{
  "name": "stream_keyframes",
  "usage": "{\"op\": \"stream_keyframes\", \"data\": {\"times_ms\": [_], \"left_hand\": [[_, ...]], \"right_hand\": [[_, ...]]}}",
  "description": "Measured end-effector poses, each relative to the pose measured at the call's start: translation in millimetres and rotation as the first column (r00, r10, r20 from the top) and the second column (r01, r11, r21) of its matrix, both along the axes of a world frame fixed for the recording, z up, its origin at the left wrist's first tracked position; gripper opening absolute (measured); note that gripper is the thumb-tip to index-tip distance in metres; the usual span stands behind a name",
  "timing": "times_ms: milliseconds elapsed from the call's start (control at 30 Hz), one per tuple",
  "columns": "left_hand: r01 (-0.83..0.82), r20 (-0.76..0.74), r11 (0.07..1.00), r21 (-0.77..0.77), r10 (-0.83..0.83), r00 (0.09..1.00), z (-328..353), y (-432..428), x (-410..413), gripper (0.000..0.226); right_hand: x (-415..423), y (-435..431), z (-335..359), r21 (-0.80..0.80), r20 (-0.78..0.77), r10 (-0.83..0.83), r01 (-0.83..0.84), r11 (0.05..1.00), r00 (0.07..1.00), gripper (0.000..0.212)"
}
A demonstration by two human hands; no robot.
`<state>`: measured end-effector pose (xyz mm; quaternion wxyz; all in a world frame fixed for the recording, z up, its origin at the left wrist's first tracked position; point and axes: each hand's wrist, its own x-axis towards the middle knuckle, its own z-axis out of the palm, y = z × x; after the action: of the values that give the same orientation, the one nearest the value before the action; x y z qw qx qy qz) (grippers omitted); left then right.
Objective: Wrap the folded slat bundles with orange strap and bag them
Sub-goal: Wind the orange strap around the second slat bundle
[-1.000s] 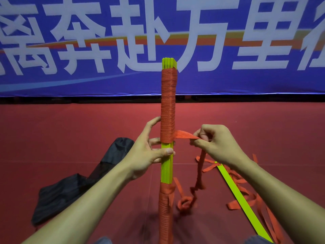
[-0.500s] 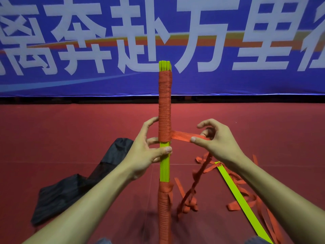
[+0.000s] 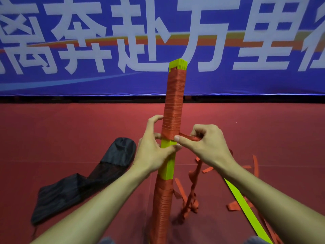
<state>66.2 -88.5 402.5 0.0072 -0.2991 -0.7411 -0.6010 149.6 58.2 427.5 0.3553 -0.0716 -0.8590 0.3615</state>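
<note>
A tall yellow-green slat bundle [image 3: 168, 166] stands upright in front of me, tilted slightly right at the top. Orange strap [image 3: 173, 110] is wound around its upper part and its lower part, with a bare yellow band between. My left hand [image 3: 153, 148] grips the bundle at the bare band, fingers curled round it. My right hand [image 3: 205, 143] pinches the loose strap right beside the bundle, at the lower edge of the upper winding. The strap's free length [image 3: 192, 192] hangs down to the floor. A black bag [image 3: 84, 182] lies on the floor to the left.
The floor is red carpet [image 3: 70, 131]. A single yellow-green slat [image 3: 246, 210] lies at the right among tangled orange strap [image 3: 233, 206]. A blue banner [image 3: 70, 50] with white characters covers the wall behind.
My right hand has moved left with the strap, from well to the right of the bundle to right against it. The bundle has turned, and its top leans a little more to the right.
</note>
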Motion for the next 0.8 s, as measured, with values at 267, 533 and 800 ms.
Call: {"op": "stream_keyframes", "data": {"times_ms": [267,533,800], "left_hand": [[-0.033,-0.025,0.999,0.0,0.033,0.999,8,5,7,0.075],[0.118,0.067,0.99,0.071,-0.123,0.99,11,0,8,0.057],[0.456,0.246,0.883,0.115,-0.47,0.848,12,-12,2,0.079]], "right_hand": [[-1,-5,3,-0.032,-0.049,-0.043,0.041,0.999,0.998,0.051],[-3,-3,1,-0.03,-0.062,-0.026,0.024,0.999,0.998,0.03],[-2,11,2,-0.076,-0.034,-0.045,0.042,0.996,0.998,0.018]]}}
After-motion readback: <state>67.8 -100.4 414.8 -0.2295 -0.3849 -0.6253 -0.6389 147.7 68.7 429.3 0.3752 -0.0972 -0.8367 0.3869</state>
